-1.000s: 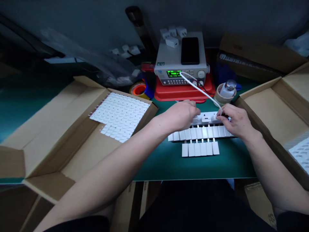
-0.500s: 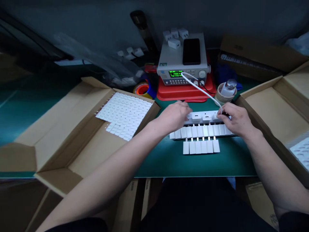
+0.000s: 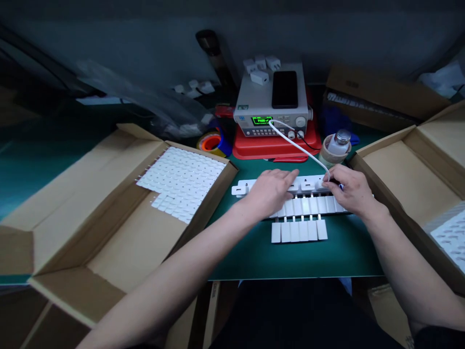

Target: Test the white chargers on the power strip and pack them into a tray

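Note:
My right hand (image 3: 350,190) pinches the end of a white cable (image 3: 300,151) at the right end of a white power strip (image 3: 244,185). The fingers partly hide the cable's plug and the charger there. Over the strip's middle-left is my left hand (image 3: 272,191), thumb and forefinger apart, nothing visible between them. It covers part of the strip and the row below. White chargers stand in the strip, including one at the left end (image 3: 239,190) and another near the right (image 3: 307,185). Closer to me lie a row of white chargers (image 3: 316,205) and a shorter row (image 3: 299,231).
A grey test instrument (image 3: 271,116) reading PASS stands on a red tray (image 3: 250,149), with a black phone (image 3: 285,89) on top. Left, an open carton (image 3: 134,247) holds white chargers (image 3: 181,179); another carton (image 3: 414,169) is right. A pump bottle (image 3: 341,140) stands behind the right hand.
My left hand has spread its fingers and uncovered the strip's left end, with a charger showing there. My right hand stays at the cable end. The view has tilted slightly upward.

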A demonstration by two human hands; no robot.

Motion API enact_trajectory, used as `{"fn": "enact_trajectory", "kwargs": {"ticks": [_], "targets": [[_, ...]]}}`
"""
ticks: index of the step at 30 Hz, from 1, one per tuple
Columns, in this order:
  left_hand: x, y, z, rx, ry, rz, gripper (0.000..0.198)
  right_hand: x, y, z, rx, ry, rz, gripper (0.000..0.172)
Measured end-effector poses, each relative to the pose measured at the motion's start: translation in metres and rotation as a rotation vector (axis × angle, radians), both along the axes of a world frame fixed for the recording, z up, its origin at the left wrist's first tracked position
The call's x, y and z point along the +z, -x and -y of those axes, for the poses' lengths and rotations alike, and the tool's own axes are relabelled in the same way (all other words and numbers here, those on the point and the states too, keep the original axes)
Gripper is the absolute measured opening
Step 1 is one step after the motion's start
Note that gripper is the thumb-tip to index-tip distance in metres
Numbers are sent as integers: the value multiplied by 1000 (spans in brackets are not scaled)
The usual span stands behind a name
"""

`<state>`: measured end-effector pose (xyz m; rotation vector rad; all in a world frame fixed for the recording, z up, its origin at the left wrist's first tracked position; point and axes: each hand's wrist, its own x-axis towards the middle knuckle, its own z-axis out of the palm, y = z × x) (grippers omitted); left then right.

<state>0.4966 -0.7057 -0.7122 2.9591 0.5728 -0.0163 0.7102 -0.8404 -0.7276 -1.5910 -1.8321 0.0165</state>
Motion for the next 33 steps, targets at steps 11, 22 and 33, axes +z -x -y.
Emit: {"fn": "enact_trajectory", "kwargs": {"ticks": [11, 22, 33], "targets": [[-6, -32, 23, -86, 182, 275, 21, 15, -6, 2, 39, 120, 13, 8], [-17, -35, 41, -171, 246, 575, 36, 58, 23, -20, -48, -152, -358, 7], [-4, 143, 71, 35, 733, 765, 52, 18, 155, -124, 375, 166, -159, 9]]}}
